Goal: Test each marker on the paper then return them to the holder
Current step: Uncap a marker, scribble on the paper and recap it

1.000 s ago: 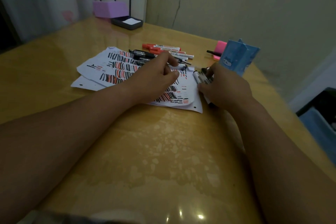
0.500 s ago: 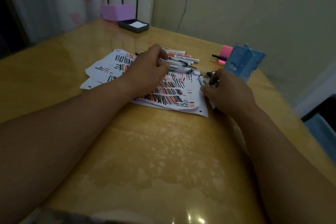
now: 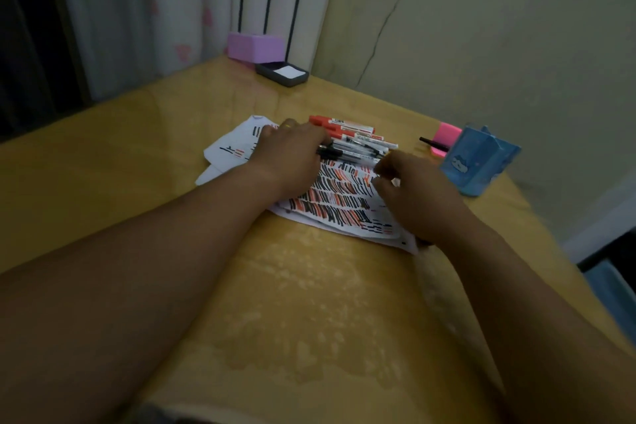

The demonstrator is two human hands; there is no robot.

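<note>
One yellow table (image 3: 309,303) carries everything, its glossy top worn pale in patches nearer than both sets of fingers. Several overlapping white paper sheets (image 3: 337,196), filled with short black and red strokes, lie under both hands and spread between the left and right fingers.

The left hand (image 3: 289,155) rests on the far left part of the sheets, back upward, its fingers (image 3: 303,131) curled down over the near ends of the markers; whether they grip one cannot be told. The right hand (image 3: 416,196) lies on the right edge of the sheets, blurred, its fingers (image 3: 387,163) bent toward the marker tips; I cannot tell whether they hold anything.

A blue holder (image 3: 478,162) stands upright to the right of the right fingers, near but apart. Red markers (image 3: 340,124) lie side by side just beyond the left fingers, and black-capped markers (image 3: 358,150) stretch from under the left fingers to just short of the right fingers.

Well beyond the left fingers, a purple box (image 3: 254,45) sits at the table's far edge, touching a dark tray (image 3: 265,70). Beyond the right fingers, just behind the holder, a pink block (image 3: 449,134) lies with a black pen (image 3: 432,143) across it.
</note>
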